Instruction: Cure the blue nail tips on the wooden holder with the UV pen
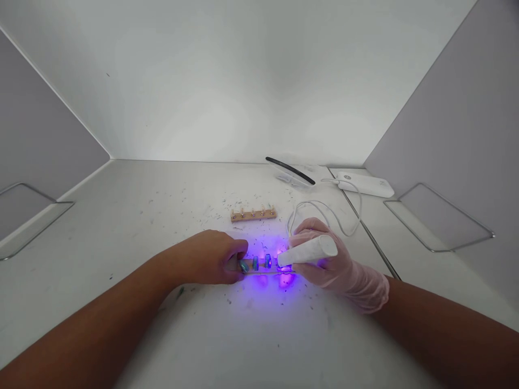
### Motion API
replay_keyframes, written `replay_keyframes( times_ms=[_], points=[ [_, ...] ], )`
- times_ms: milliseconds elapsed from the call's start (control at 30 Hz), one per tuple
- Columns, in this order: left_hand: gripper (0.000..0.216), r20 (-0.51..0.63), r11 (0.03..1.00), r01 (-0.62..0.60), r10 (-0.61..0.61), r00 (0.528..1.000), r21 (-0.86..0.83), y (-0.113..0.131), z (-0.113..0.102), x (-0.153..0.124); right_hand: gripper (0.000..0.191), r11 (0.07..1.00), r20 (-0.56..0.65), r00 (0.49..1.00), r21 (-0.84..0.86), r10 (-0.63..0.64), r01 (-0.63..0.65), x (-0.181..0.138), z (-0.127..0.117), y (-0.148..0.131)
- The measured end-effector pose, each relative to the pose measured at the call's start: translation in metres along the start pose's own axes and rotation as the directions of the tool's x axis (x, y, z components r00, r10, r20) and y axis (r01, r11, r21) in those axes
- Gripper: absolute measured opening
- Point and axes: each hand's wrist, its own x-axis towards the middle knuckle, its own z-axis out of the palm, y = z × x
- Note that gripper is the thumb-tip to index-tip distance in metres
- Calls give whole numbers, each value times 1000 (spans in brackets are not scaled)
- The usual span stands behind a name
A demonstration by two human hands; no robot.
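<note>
My left hand (211,262) is bare and closed in a pinch on the left end of a wooden strip (259,268) that carries several blue-green nail tips (255,263). My right hand (328,259), in a thin pink glove, is wrapped round a white handheld lamp (308,252). The lamp's tip points left at the right end of the strip and throws violet light on the tips and the table. A white cord (320,208) runs from the lamp toward the back.
A second wooden strip with bare pegs (253,214) lies behind the hands. At the back right sit a white power bank (367,184) and a white stand with a black file-like stick (290,170). The white table (121,216) is speckled with small dark shavings. Grey walls enclose the booth.
</note>
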Motion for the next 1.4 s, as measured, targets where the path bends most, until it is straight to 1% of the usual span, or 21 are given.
replay_keyframes(
  times_ms=[267, 400, 633, 767, 900, 967, 1200, 1300, 1400],
  points=[
    [18, -6, 1000, -3, 3, 1000, 10, 0, 0, 1, 20, 999, -22, 999, -11, -43, 42, 0, 2, 3],
    [17, -8, 1000, -17, 18, 1000, 19, 1, -1, 1, 20, 999, -38, 999, -29, -32, 31, 0, 3, 3],
    [18, -11, 999, -37, 38, 999, 28, 0, 1, 2, 29, 997, -97, 993, -43, -69, 65, 2, 6, 5],
    [18, -24, 998, -53, 54, 998, 26, -2, 3, 3, 30, 999, -78, 996, -41, -34, 31, 3, 6, 2],
    [18, -35, 997, -65, 67, 997, 37, -3, 5, 3, 40, 999, -91, 996, -40, -6, 3, 2, 6, 0],
    [18, -35, 997, -72, 73, 997, 40, -4, 6, 4, 42, 999, -84, 996, -48, -1, -3, 1, 7, 0],
    [19, -44, 996, -84, 86, 995, 37, -5, 8, 5, 53, 993, -85, 994, -100, -69, 60, 1, 9, 5],
    [19, -47, 995, -86, 88, 995, 44, -5, 8, 6, 52, 992, -71, 994, -103, -84, 77, 1, 8, 5],
    [18, -43, 996, -77, 79, 996, 47, -5, 8, 6, 46, 989, -59, 994, -120, -90, 83, 1, 8, 6]
  ],
)
